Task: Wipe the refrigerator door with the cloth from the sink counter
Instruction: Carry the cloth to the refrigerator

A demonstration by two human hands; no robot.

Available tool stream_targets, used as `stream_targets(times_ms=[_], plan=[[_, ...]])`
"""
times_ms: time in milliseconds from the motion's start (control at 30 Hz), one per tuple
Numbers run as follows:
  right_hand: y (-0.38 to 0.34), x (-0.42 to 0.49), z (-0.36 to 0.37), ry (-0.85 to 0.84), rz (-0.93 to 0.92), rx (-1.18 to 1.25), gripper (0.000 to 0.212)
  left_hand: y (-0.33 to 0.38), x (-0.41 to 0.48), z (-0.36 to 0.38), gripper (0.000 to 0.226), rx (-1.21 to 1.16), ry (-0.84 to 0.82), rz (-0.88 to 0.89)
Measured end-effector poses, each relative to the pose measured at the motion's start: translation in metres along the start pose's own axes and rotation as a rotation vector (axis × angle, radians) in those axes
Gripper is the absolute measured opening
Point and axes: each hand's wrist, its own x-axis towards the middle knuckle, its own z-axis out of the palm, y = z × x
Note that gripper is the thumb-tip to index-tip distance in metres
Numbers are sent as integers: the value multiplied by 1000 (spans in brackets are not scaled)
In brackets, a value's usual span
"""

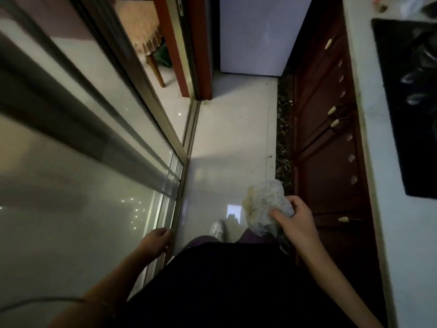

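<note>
**A:** Where is the cloth?

**B:** The cloth (264,204) is in your right hand (295,218); your fingers and thumb are wrapped round it; it sticks up out of your grip in a crumpled lump; it is pale, white with a bit of yellow; you hold it low over the floor (231,129), just beside the cupboards (321,143).

**A:** And my other hand?

**B:** Your left hand (156,241) hangs low by the bottom edge of the glass door (82,185); its fingers are bent loosely and hold nothing; I cannot tell if they touch the frame.

**A:** Where is the refrigerator door?

**B:** The refrigerator door (255,34) is straight ahead of you, at the far end of the narrow floor; it is white and flat; it is well apart from the cloth and from both your hands.

**A:** What is on each side of me?

**B:** The glass door runs along your left; the dark red cupboards run along your right; they have small pale handles (333,110); on top of them is a white counter (364,79); a black stove top (406,102) is set in it.
</note>
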Motion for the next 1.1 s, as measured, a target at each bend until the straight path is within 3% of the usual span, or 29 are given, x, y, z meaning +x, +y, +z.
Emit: stream_targets(times_ms=[267, 800, 1100], plan=[[-50, 112, -19, 112, 108, 77, 21, 163, 82, -35, 30, 44, -67, 111], [-265, 412, -14, -221, -65, -41, 16, 360, 184, -130, 33, -195, 142, -41], [-341, 533, 4, -157, -46, -43, 17, 480, 293, -192, 31, -171, 78, -45]])
